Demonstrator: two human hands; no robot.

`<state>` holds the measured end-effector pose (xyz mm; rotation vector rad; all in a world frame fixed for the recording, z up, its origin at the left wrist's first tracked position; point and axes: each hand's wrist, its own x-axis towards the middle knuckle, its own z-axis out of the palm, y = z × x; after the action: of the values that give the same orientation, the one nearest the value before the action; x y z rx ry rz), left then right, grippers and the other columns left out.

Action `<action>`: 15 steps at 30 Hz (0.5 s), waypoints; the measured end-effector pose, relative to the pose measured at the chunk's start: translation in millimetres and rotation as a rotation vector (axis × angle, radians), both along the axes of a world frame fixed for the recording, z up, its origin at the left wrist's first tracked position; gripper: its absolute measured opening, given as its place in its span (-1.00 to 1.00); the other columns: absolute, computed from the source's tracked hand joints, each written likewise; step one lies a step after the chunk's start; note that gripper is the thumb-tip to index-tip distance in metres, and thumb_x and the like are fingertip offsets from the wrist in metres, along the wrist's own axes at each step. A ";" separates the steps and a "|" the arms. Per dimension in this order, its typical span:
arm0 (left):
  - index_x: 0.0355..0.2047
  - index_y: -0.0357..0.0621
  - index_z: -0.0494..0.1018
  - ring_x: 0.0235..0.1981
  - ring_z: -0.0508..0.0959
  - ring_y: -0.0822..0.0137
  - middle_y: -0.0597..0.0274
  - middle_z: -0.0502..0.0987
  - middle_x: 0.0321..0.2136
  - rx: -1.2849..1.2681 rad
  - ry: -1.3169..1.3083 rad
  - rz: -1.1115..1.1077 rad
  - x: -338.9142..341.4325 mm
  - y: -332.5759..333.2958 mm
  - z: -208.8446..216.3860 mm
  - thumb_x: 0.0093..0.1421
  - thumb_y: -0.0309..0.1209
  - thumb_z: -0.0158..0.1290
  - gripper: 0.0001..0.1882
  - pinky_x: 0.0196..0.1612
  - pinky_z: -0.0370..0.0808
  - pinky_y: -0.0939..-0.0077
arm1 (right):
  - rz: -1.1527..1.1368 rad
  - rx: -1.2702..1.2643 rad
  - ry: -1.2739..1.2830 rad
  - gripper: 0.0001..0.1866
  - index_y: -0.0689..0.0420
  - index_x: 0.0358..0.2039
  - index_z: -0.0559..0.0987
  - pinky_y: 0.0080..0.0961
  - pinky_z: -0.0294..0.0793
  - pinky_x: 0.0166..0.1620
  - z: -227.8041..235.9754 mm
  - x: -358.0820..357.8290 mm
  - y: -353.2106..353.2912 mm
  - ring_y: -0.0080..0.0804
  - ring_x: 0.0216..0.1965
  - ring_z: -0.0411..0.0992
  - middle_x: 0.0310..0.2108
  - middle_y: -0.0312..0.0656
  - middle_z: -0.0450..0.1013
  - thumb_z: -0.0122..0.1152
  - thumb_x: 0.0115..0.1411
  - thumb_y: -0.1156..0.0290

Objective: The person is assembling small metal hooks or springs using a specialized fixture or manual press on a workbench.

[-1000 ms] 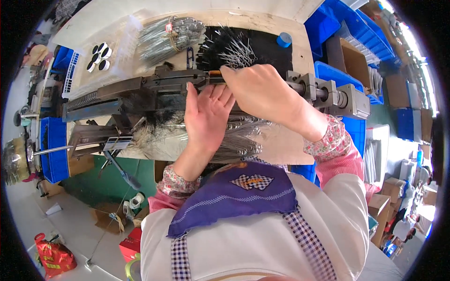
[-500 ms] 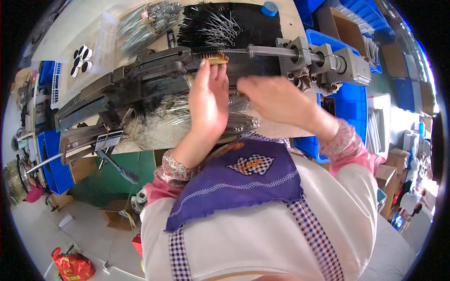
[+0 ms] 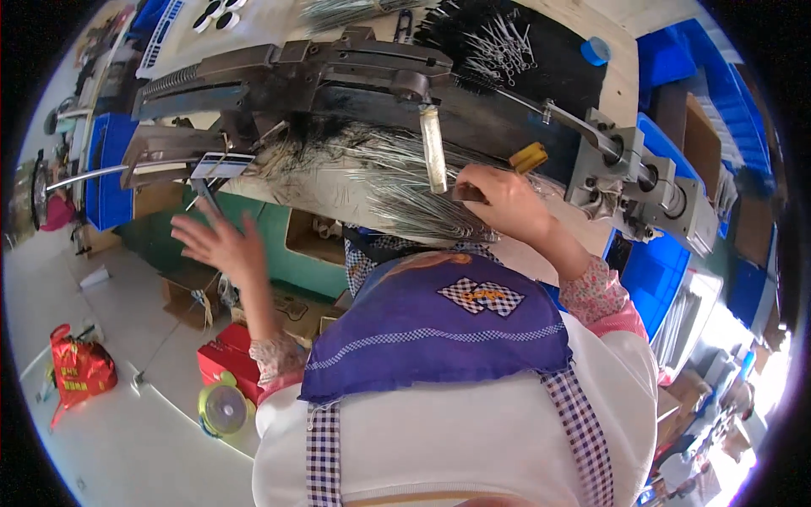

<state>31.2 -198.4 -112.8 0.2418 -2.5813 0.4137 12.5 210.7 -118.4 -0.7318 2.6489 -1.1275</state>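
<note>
My left hand (image 3: 215, 241) is in the air at the left, fingers spread, holding nothing, just below a dark lever (image 3: 205, 196) under the bench machine (image 3: 338, 68). My right hand (image 3: 511, 203) is over the near side of the bench with its fingers curled together; what they hold, if anything, is hidden. Beside the fingertips lies a bundle of thin metal wires (image 3: 422, 198). A worn pale handle (image 3: 433, 150) hangs from the machine close by. Just beyond my right knuckles is a yellow tool (image 3: 530, 158). A black-bristled twisted-wire brush (image 3: 475, 84) stretches between machine and spindle (image 3: 612, 148).
Finished-looking looped wire pieces (image 3: 503, 51) lie on a black mat, near a blue tape roll (image 3: 596, 51). Blue bins (image 3: 659, 279) stand at the right. A red box (image 3: 228, 359), a small green fan (image 3: 225, 407) and a red bag (image 3: 82, 367) are on the floor.
My left hand has left the brush and swung down to the left, fingers spreading. The yellow tool has moved from my left hand to beside my right. The view has shifted, too.
</note>
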 end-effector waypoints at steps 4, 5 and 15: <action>0.35 -0.15 -0.08 -0.10 0.56 -0.06 -0.15 0.43 0.05 0.612 -0.052 0.422 27.3 -110.9 -8.7 0.11 -0.15 0.13 -0.09 -0.06 0.48 0.10 | -0.131 -0.205 -0.100 -0.78 0.19 -0.27 0.45 -0.39 0.53 -0.24 20.9 3.4 7.4 -0.16 -0.31 0.53 -0.34 -0.10 0.48 0.21 0.04 0.53; 0.35 -0.19 -0.07 -0.17 0.59 -0.08 -0.14 0.48 -0.01 0.629 -0.126 0.403 21.0 -110.7 -1.6 0.13 -0.15 0.12 -0.11 -0.12 0.51 0.14 | -0.220 -0.239 -0.083 -0.75 0.20 -0.25 0.45 -0.43 0.53 -0.23 26.8 6.1 8.8 -0.16 -0.32 0.53 -0.34 -0.09 0.47 0.22 0.03 0.57; 0.28 -0.37 0.05 0.31 0.14 0.01 -0.16 0.14 0.27 1.163 -0.041 -0.794 -15.7 132.6 62.1 0.16 -0.32 0.14 -0.23 0.32 0.00 0.09 | -0.631 -0.509 0.267 -0.90 0.25 -0.21 0.46 -0.72 0.33 -0.29 133.3 21.1 54.6 -0.65 -0.36 0.34 -0.36 -0.32 0.42 0.07 0.26 0.58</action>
<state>15.6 -65.8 -50.7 -0.4107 -2.3763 -1.3635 33.6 265.3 14.9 -0.0795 2.9311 -2.0399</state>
